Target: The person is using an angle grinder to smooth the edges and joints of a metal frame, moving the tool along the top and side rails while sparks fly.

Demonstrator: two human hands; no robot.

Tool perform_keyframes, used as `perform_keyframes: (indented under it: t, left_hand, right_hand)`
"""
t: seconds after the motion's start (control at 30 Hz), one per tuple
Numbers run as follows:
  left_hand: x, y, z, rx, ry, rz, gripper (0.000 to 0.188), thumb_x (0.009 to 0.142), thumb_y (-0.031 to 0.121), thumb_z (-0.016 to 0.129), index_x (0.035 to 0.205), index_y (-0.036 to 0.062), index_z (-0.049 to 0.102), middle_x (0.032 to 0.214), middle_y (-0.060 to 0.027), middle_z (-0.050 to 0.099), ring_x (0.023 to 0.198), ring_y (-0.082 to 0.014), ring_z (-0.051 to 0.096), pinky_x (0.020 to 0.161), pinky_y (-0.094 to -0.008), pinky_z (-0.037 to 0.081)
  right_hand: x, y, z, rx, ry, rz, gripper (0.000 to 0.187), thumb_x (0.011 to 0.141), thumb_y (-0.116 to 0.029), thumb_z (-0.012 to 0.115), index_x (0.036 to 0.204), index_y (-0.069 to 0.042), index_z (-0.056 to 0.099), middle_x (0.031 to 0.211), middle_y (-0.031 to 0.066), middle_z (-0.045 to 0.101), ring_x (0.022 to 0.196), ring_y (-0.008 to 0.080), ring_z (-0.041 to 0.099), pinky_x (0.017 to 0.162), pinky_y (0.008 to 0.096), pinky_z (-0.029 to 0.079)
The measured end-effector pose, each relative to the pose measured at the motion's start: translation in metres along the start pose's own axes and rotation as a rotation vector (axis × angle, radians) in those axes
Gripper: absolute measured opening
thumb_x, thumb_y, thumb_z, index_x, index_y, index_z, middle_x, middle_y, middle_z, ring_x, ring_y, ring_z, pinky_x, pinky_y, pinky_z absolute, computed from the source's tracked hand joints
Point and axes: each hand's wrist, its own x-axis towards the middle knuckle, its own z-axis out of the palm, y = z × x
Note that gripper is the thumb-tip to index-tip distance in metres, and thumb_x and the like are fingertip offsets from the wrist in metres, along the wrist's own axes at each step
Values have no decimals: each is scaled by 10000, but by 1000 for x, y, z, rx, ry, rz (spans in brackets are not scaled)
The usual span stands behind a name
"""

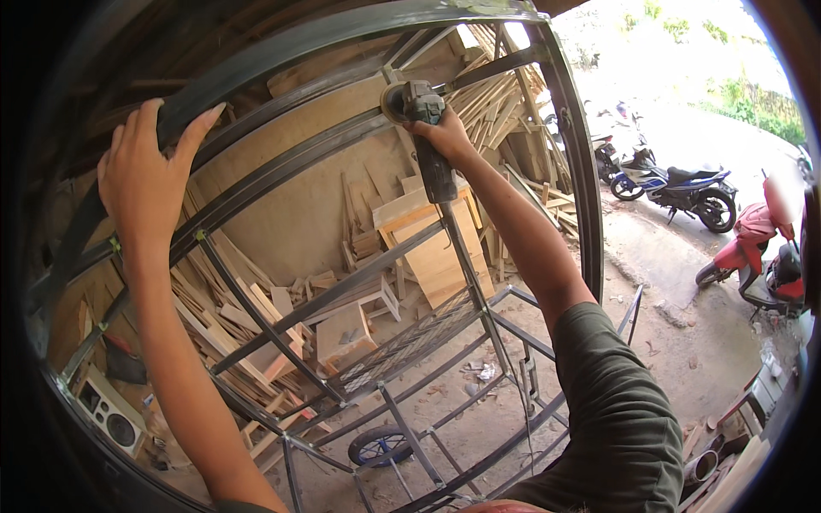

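My right hand (446, 137) is wrapped round the body of an angle grinder (437, 167), arm stretched forward. The grinder's round disc (394, 103) is at a joint of the dark metal frame (575, 162); whether it touches the metal I cannot tell. From the tool's lower end a cord (462, 254) hangs down. Up at the left, my left hand (150, 162) grips the curved top bar (256, 70) of the same frame, thumb on the near side and fingers over it. Square tubes of the frame cross much of the view, with a mesh panel (410, 342) low in the middle.
Wood offcuts (248, 325) lie heaped behind the frame, near a wooden cabinet (440, 256). A small wheel (380, 446) is on the ground. A loudspeaker (111, 410) stands at lower left. Motorcycles (676, 184) and a red scooter (757, 235) are parked at right.
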Motion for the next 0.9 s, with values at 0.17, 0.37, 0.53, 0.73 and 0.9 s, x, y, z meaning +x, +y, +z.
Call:
perform_keyframes:
  t: [0.17, 0.37, 0.53, 0.73, 0.9]
  left_hand:
    - [8, 7, -15, -3, -62, -20, 674, 931, 616, 597, 1243, 21, 631, 1172, -132, 689, 1099, -329, 634, 959, -473, 472]
    - [5, 6, -7, 29, -37, -3, 675, 928, 632, 596, 1227, 28, 639, 1143, -125, 694, 1083, -319, 638, 957, -481, 468]
    - [5, 12, -2, 26, -40, -10, 670, 929, 623, 601, 1239, 31, 635, 1162, -134, 686, 1100, -323, 632, 973, -471, 466]
    - [7, 7, -10, 41, -96, -48, 675, 933, 617, 604, 1291, 45, 623, 1209, -148, 672, 1152, -339, 618, 998, -462, 462]
    - [6, 5, -6, 59, -89, -30, 701, 930, 643, 592, 1300, 48, 622, 1212, -170, 670, 1156, -355, 621, 986, -469, 473]
  right_hand:
    - [36, 27, -32, 85, 128, 75, 614, 736, -276, 837, 1193, 42, 579, 989, 144, 686, 853, 226, 676, 774, 352, 550]
    - [43, 43, -43, 166, 96, 100, 745, 696, -383, 847, 1195, 83, 548, 1065, 230, 678, 966, 325, 696, 860, 400, 551]
    - [14, 39, -32, 203, 165, 92, 708, 706, -351, 845, 1200, 65, 553, 1058, 222, 687, 968, 305, 691, 869, 390, 544]
    - [-43, 49, 6, 242, 216, 7, 718, 705, -382, 859, 1186, 49, 546, 1081, 216, 680, 1025, 302, 669, 905, 387, 521]
    - [-52, 58, 7, 818, 332, 183, 397, 796, -175, 813, 1098, -16, 611, 879, 62, 648, 710, 166, 634, 639, 338, 529]
